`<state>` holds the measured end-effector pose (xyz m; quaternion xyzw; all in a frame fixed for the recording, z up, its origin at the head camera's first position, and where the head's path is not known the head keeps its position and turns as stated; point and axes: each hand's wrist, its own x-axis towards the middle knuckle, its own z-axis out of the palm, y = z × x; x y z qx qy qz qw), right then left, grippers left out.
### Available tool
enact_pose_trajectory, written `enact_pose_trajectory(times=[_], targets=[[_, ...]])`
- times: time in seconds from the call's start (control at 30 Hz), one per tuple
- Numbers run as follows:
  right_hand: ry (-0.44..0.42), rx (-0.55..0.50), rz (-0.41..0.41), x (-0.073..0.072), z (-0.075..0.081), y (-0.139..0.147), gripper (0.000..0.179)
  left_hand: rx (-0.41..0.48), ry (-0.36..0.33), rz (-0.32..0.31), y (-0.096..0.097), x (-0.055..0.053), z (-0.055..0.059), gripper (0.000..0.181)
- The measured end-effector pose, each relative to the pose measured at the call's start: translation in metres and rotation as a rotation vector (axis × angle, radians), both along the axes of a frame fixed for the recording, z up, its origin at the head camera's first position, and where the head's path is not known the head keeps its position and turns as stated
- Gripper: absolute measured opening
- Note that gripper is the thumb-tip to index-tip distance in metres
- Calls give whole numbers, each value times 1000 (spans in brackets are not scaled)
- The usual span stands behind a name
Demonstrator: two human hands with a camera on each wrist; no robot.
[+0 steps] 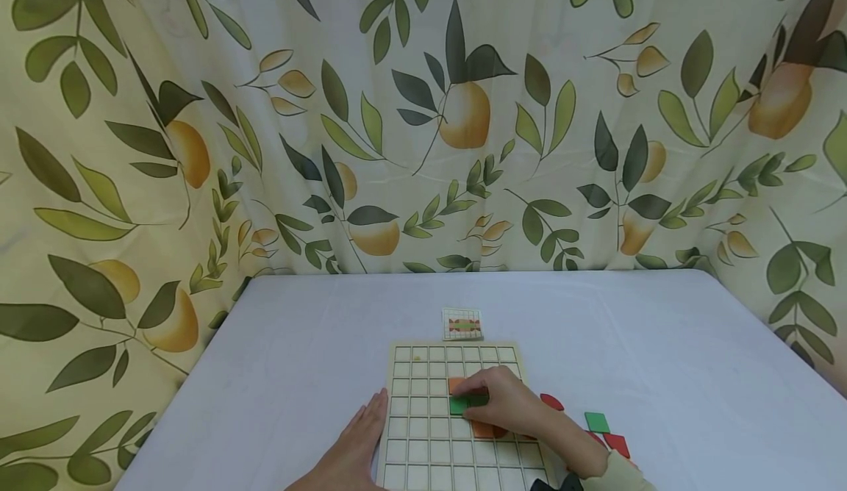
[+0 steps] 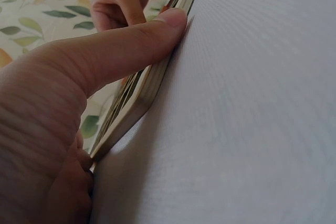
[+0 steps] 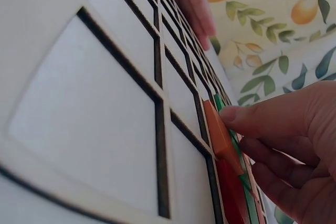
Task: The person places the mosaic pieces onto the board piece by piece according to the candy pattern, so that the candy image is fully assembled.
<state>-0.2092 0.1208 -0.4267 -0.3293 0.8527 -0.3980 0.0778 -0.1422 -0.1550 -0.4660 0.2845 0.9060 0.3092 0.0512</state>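
Note:
A wooden grid board (image 1: pixel 418 450) lies on the table, with coloured tiles set into some cells. My left hand (image 1: pixel 354 443) rests against its left side, fingers straight along the edge; in the left wrist view the thumb (image 2: pixel 142 40) presses on the board's side. Over the middle cells, my right hand (image 1: pixel 506 401) pinches a green tile (image 1: pixel 458 406) between thumb and fingertips. An orange tile (image 1: pixel 456 384) shows just beyond those fingertips, and another orange tile (image 1: pixel 482 430) lies on the near side. In the right wrist view, orange and red tiles (image 3: pixel 231 190) sit beside the green. The hand hides part of the row.
A small pattern card (image 1: pixel 462 325) with a coloured design lies beyond the board. Loose tiles lie to the right, among them a green one (image 1: pixel 597 423), a red one (image 1: pixel 617 445) and a rounded red one (image 1: pixel 552 402). A leaf-patterned curtain (image 1: pixel 423 182) hangs behind the white table (image 1: pixel 298 344).

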Motion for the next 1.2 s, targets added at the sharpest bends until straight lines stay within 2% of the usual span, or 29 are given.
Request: enact_pose_trajectory(times=[0.1, 0.3, 0.6, 0.87, 1.0, 1.2], targets=[[-12, 1, -11, 0, 1, 1, 22, -11, 11, -3, 1, 0, 1, 127], [-39, -7, -15, 1, 1, 10, 23, 0, -25, 16, 1, 2, 2, 128], [8, 31, -48, 6, 3, 35, 23, -16, -24, 16, 1, 1, 1, 128], [-15, 73, -149, 15, 7, 54, 20, -17, -66, 38, 2, 1, 2, 130], [14, 67, -158, 18, 8, 65, 21, -9, -76, 36, 1, 1, 0, 130], [44, 50, -162, 23, 6, 79, 19, -21, -54, 29, 1, 1, 1, 129]])
